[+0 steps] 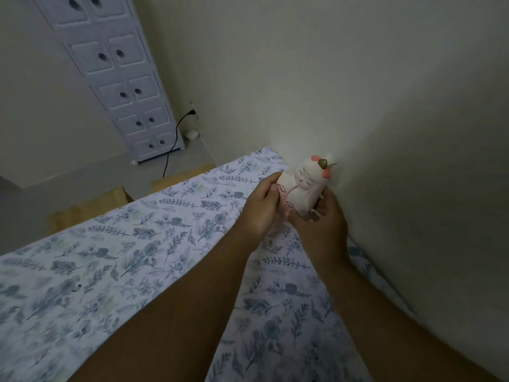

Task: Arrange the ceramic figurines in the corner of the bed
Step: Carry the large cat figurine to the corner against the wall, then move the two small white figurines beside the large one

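A white ceramic figurine (305, 186) with pink ears, a gold horn and a painted sleepy face sits close to the wall, near the far corner of the bed (137, 244). My left hand (261, 208) grips its left side, where pink line drawings show. My right hand (321, 224) cups its lower right side against the wall. The figurine leans tilted toward the left. Its base is hidden by my fingers.
The bed has a white sheet with a blue leaf print. A cream wall (385, 133) runs along its right side. Beyond the bed's end stand a tall white drawer cabinet (124, 86), a black cable (172, 144) plugged into a wall socket, and wooden floor patches.
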